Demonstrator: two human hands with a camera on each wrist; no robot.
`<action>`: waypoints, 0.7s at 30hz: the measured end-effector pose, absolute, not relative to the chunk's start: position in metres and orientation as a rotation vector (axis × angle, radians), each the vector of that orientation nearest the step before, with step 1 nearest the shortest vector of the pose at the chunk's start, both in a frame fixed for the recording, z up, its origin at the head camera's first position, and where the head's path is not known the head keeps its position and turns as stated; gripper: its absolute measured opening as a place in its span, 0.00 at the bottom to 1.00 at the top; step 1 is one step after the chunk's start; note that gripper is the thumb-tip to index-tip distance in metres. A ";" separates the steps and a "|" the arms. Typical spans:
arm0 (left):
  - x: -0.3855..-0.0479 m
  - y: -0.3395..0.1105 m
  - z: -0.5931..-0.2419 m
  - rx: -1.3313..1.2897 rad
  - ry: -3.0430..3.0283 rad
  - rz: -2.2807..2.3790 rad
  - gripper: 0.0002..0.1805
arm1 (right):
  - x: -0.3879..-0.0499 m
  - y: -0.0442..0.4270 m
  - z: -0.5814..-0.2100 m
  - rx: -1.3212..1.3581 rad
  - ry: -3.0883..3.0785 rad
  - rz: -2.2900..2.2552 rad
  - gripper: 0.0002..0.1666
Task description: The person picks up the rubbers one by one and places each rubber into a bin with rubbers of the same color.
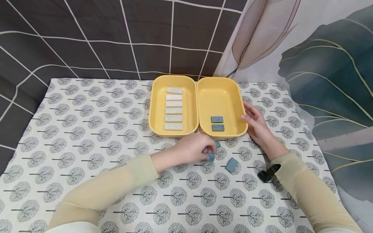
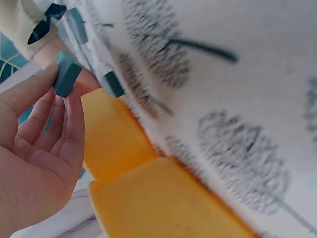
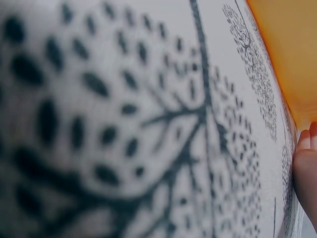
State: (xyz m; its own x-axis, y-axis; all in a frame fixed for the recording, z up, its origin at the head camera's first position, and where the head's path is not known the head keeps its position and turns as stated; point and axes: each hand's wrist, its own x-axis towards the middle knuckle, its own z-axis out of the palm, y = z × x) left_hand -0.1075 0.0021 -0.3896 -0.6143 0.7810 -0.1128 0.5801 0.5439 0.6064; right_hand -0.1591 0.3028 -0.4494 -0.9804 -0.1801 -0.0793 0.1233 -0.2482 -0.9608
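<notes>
My left hand point(image 1: 196, 148) is just in front of two yellow trays, pinching a small blue-grey rectangular block point(image 2: 67, 74) between thumb and fingers above the cloth. My right hand point(image 1: 257, 124) holds the right-hand yellow tray point(image 1: 222, 94) by its right wall, thumb at the rim and fingers outside. Two blue-grey blocks point(image 1: 217, 119) lie in that tray near its front. Beside my left hand, another blue-grey block point(image 1: 217, 144) is partly hidden on the cloth. A further loose block point(image 1: 231, 165) lies closer to me, tilted. Only fingertips show in the right wrist view.
The left-hand yellow tray point(image 1: 158, 106) touches the other one and holds several white blocks point(image 1: 174, 111) in a column. A tree-patterned cloth point(image 1: 78, 139) covers the table. Behind it hangs a dark gridded curtain point(image 1: 151, 29). A black strap point(image 1: 268, 173) sits at my right wrist.
</notes>
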 end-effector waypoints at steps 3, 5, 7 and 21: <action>-0.111 0.003 -0.382 1.112 2.417 0.761 0.11 | -0.159 0.303 -0.450 -0.058 1.790 -2.341 0.38; -0.114 0.003 -0.377 1.111 2.423 0.764 0.11 | -0.159 0.303 -0.450 -0.050 1.789 -2.341 0.38; -0.118 0.004 -0.372 1.107 2.424 0.769 0.11 | -0.159 0.302 -0.449 -0.045 1.793 -2.340 0.38; -0.157 0.012 -0.340 1.053 2.463 0.843 0.09 | -0.160 0.303 -0.450 -0.042 1.809 -2.327 0.36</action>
State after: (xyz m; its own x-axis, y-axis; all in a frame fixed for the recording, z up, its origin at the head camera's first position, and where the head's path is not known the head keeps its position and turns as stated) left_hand -0.1571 0.0120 -0.3403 -0.6713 0.7381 -0.0681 0.5416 0.5511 0.6347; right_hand -0.1596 0.3034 -0.4499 -0.9809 -0.1694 -0.0961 0.1350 -0.2353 -0.9625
